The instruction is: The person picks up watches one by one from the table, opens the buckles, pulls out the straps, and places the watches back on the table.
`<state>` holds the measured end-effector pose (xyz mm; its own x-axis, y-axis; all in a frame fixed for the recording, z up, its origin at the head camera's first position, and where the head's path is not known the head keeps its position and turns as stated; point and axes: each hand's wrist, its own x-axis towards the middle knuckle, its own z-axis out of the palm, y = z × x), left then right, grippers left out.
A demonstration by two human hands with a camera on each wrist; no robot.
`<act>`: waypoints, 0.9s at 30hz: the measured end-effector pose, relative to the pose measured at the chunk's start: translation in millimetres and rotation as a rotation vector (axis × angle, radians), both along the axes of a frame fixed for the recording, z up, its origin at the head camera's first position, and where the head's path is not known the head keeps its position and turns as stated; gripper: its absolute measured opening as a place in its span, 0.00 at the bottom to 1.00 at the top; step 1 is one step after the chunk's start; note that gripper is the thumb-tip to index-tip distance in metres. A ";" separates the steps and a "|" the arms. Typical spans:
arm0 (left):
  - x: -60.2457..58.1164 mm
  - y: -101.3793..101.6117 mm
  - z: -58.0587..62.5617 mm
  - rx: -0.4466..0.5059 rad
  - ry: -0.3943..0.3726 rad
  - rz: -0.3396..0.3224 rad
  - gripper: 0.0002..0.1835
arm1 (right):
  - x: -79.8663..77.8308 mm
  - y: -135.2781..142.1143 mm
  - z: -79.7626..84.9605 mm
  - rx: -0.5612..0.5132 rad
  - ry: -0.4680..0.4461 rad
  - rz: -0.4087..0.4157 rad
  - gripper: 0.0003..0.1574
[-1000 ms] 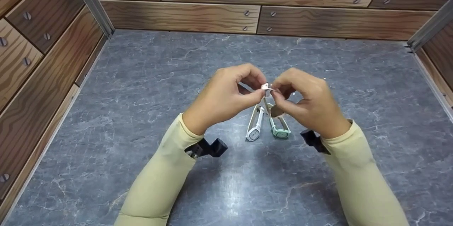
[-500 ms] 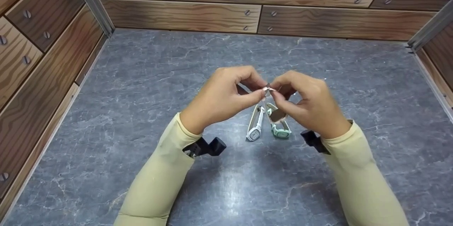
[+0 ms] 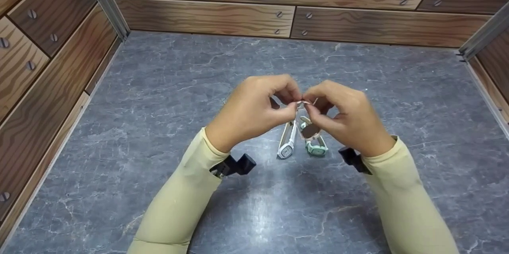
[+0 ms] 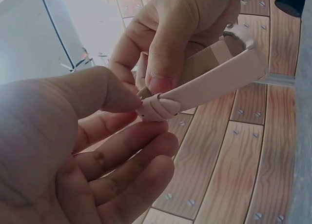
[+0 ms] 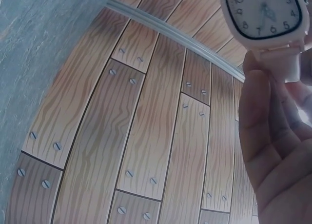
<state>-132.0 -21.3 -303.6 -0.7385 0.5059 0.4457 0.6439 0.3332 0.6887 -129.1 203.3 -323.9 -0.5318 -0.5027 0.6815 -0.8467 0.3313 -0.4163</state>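
Both hands hold a pale pink wristwatch, its strap bent into a loop. In the head view its dark back [image 3: 310, 131] hangs below the fingertips. The left hand [image 3: 258, 105] pinches the end of the strap [image 4: 214, 85] by its keeper loop and buckle end. From the other side the right hand [image 3: 344, 117] pinches the strap, its thumb pressing on it in the left wrist view. The square watch face [image 5: 265, 14] shows in the right wrist view. How far the strap is fastened is hidden by the fingers.
Beneath the hands, a white watch [image 3: 286, 150] and a mint-green watch [image 3: 317, 150] lie on the grey marbled tabletop [image 3: 191, 71], straps looped. Wood-patterned panels [image 3: 222, 19] wall the back and sides. A black wrist camera [image 3: 245, 163] sits on the left sleeve.
The hands have drawn slightly closer, and the strap ends now meet between the fingertips. The watch back has shifted a little below them. The two watches on the table have not moved.
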 end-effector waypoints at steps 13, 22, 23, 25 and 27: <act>-1.9 1.9 -3.0 -0.116 0.024 -0.067 0.07 | 0.5 -1.9 -0.1 0.070 0.050 0.005 0.09; -3.7 -1.0 -1.5 -0.049 -0.100 -0.099 0.07 | -0.3 -0.1 0.0 0.012 0.014 0.009 0.10; -3.9 -1.2 -1.2 -0.046 -0.098 -0.092 0.07 | -0.5 0.1 -0.1 0.004 0.006 0.012 0.10; -3.9 -1.7 -0.4 -0.038 -0.088 -0.072 0.07 | -0.8 0.7 0.1 -0.004 -0.012 0.013 0.10; -3.7 -2.0 -0.2 -0.025 -0.080 -0.055 0.07 | -0.8 1.2 0.2 -0.005 -0.026 0.009 0.11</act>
